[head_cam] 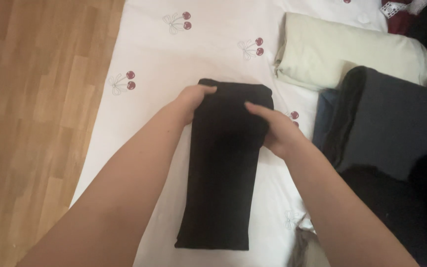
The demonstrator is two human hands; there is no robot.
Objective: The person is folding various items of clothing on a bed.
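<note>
A long black garment (223, 173), folded into a narrow strip, lies lengthwise on a white sheet (144, 123) printed with red cherries. My left hand (193, 101) grips its far left corner, fingers curled over the edge. My right hand (273, 129) holds the right edge near the far end, thumb on top of the cloth and fingers tucked under the side. Both forearms reach in from the bottom of the view.
A folded pale green cloth (342, 49) lies at the back right. A stack of dark grey and black folded clothes (396, 123) sits on the right, with a blue piece (322, 116) beneath. Wooden floor (35, 123) runs along the left of the bed.
</note>
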